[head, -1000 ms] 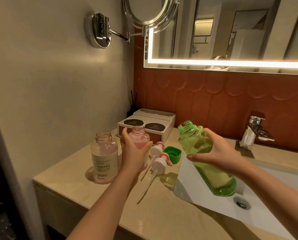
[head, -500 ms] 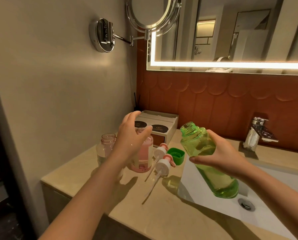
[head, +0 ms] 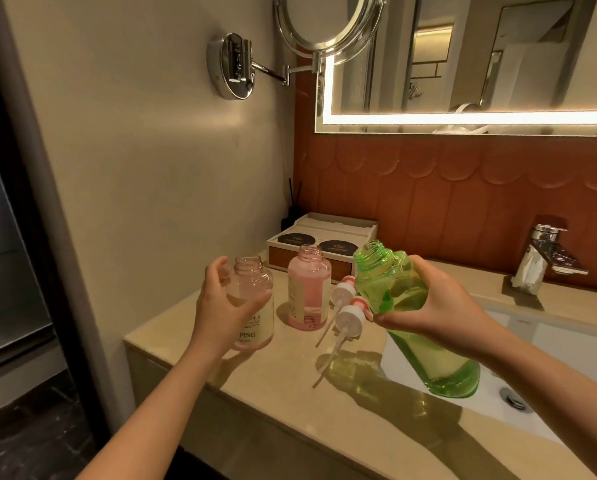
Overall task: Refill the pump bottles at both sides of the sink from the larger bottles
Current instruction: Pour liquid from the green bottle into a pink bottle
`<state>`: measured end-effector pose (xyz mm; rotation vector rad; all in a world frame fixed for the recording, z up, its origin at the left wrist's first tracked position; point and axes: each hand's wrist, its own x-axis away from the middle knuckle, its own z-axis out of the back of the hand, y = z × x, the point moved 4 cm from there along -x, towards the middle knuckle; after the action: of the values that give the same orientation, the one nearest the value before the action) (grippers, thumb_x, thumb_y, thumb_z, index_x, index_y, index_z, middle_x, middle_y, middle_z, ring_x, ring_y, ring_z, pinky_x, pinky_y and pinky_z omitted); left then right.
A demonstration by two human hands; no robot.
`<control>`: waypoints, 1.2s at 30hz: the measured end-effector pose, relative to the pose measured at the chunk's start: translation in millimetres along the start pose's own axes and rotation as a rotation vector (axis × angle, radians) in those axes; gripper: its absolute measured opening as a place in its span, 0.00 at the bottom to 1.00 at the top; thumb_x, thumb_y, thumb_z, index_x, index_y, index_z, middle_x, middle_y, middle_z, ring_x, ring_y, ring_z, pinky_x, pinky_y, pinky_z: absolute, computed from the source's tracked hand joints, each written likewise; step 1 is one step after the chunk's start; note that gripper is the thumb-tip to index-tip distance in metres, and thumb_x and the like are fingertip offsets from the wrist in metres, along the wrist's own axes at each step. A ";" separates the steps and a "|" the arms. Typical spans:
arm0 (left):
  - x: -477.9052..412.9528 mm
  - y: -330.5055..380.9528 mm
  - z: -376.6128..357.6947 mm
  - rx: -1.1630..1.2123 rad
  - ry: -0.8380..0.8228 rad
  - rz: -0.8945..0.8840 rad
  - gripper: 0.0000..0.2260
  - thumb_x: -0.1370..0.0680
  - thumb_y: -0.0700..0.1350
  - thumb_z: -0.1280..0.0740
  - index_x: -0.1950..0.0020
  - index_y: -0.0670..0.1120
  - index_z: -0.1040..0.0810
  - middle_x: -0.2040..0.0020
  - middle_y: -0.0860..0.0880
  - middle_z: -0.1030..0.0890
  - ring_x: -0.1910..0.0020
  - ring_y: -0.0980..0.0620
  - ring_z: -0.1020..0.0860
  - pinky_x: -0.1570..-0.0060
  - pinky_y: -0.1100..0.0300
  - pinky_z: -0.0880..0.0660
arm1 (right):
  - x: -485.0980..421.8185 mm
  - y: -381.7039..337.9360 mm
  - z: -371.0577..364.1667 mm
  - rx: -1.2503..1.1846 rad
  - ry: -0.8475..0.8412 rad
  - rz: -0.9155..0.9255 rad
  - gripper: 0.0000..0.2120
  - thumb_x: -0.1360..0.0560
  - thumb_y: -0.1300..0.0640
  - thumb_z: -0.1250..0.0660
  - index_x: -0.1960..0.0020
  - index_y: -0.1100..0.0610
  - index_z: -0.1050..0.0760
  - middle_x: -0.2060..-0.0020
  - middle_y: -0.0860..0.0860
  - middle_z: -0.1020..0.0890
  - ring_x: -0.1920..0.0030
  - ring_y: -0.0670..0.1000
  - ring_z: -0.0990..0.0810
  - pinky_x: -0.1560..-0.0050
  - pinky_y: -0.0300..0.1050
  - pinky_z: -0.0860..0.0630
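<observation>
- Left grip (head: 226,306): curled round the clear bottle (head: 255,308), with the thumb across its front and the fingers behind its shoulder.
- Clear bottle: uncapped, nearly empty and upright. Its label is partly covered by the grip. It is at the left end of the surface (head: 283,386); whether its base rests there cannot be told.
- Pink bottle (head: 309,292): uncapped and upright on the surface, just right of the clear bottle and apart from it. Pink liquid reaches its shoulder.
- Box (head: 338,225): behind the pink bottle, near the back wall. Two dark round discs sit in its front part.
- Pumps (head: 349,315): two, white with pink collars, lying on the surface between the pink bottle and the green bottle. Their tubes point toward the front edge.
- Green bottle (head: 439,358): large, uncapped and tilted, with the mouth up and to the left and the base low over the sink (head: 567,337). Green liquid is pooled in its lower part.
- Right grip (head: 428,306): clasped round the green bottle just below its neck.
- Tap (head: 549,251): chrome, at the back of the sink on the far right.
</observation>
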<state>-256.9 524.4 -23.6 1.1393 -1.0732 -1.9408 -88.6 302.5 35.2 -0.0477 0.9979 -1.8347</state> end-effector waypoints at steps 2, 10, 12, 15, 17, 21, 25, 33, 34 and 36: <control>1.4 -10.8 -3.0 0.068 -0.029 0.044 0.39 0.34 0.47 0.23 0.28 0.52 0.41 0.32 0.48 0.31 0.35 0.49 0.30 0.46 0.57 0.30 | 3.2 -2.2 -3.2 0.015 -0.015 -0.010 0.27 0.39 0.51 0.21 0.48 0.41 0.33 0.55 0.37 0.23 0.57 0.34 0.23 0.65 0.27 0.28; 3.2 -18.2 -15.2 0.174 0.016 0.114 0.35 0.35 0.46 0.21 0.34 0.55 0.35 0.41 0.51 0.26 0.44 0.48 0.28 0.66 0.59 0.23 | 11.4 -10.4 -9.9 0.097 -0.035 -0.029 0.30 0.39 0.50 0.22 0.47 0.41 0.39 0.58 0.34 0.28 0.58 0.35 0.26 0.66 0.29 0.29; 7.0 -17.4 -15.1 0.148 0.042 0.101 0.33 0.36 0.46 0.21 0.36 0.55 0.34 0.43 0.52 0.25 0.45 0.49 0.27 0.66 0.61 0.24 | 12.1 -12.0 -9.2 0.110 -0.041 -0.040 0.31 0.38 0.50 0.22 0.47 0.40 0.40 0.58 0.34 0.28 0.58 0.35 0.26 0.66 0.30 0.29; 16.1 -16.6 -14.9 0.136 0.050 0.079 0.34 0.39 0.51 0.20 0.40 0.58 0.35 0.48 0.57 0.26 0.47 0.50 0.26 0.54 0.51 0.23 | 12.9 -12.8 -5.8 0.116 -0.056 -0.054 0.32 0.38 0.50 0.22 0.45 0.41 0.40 0.57 0.36 0.28 0.57 0.35 0.27 0.66 0.30 0.28; 22.9 -15.8 -15.6 0.119 0.037 0.070 0.33 0.41 0.53 0.22 0.41 0.59 0.36 0.48 0.58 0.26 0.48 0.51 0.27 0.46 0.45 0.25 | 13.7 -12.1 -3.3 0.132 -0.068 -0.062 0.32 0.38 0.50 0.22 0.43 0.42 0.39 0.57 0.37 0.27 0.57 0.35 0.27 0.67 0.28 0.29; 35.2 -11.3 -22.6 0.145 -0.007 0.028 0.34 0.38 0.50 0.20 0.39 0.56 0.35 0.46 0.56 0.26 0.46 0.52 0.26 0.47 0.50 0.26 | 13.7 -14.3 -0.7 0.207 -0.084 -0.059 0.38 0.38 0.49 0.22 0.34 0.46 0.38 0.58 0.34 0.28 0.58 0.34 0.28 0.66 0.28 0.29; 40.4 4.7 -30.7 0.215 -0.039 -0.017 0.36 0.42 0.55 0.21 0.40 0.56 0.34 0.43 0.54 0.24 0.48 0.56 0.25 0.53 0.61 0.28 | 11.2 -19.3 2.3 0.241 -0.096 -0.059 0.42 0.37 0.50 0.23 0.29 0.51 0.40 0.53 0.41 0.28 0.55 0.41 0.28 0.65 0.28 0.30; 39.9 21.0 -44.0 0.258 -0.063 -0.060 0.21 0.35 0.52 0.23 0.46 0.56 0.26 0.50 0.59 0.20 0.49 0.55 0.22 0.47 0.46 0.24 | -4.5 -28.0 -3.1 0.301 -0.133 -0.024 0.44 0.37 0.49 0.23 0.27 0.52 0.41 0.44 0.45 0.27 0.49 0.44 0.31 0.51 0.36 0.34; 40.3 20.5 -44.9 0.264 -0.068 -0.058 0.18 0.34 0.49 0.23 0.47 0.56 0.25 0.52 0.58 0.19 0.50 0.55 0.21 0.47 0.45 0.23 | -7.3 -29.0 -4.6 0.308 -0.139 -0.015 0.45 0.37 0.49 0.23 0.27 0.52 0.42 0.42 0.47 0.26 0.49 0.44 0.31 0.51 0.36 0.34; 40.1 19.5 -45.8 0.283 -0.071 -0.060 0.16 0.33 0.47 0.23 0.49 0.55 0.24 0.53 0.58 0.18 0.52 0.56 0.20 0.48 0.46 0.23 | -12.6 -30.1 -6.8 0.327 -0.157 -0.007 0.45 0.37 0.48 0.23 0.26 0.53 0.42 0.39 0.49 0.26 0.48 0.45 0.31 0.50 0.36 0.33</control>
<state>-230.4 467.4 -35.1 1.2723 -1.4012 -1.9307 -107.9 321.0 55.1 0.0039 0.5821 -1.9466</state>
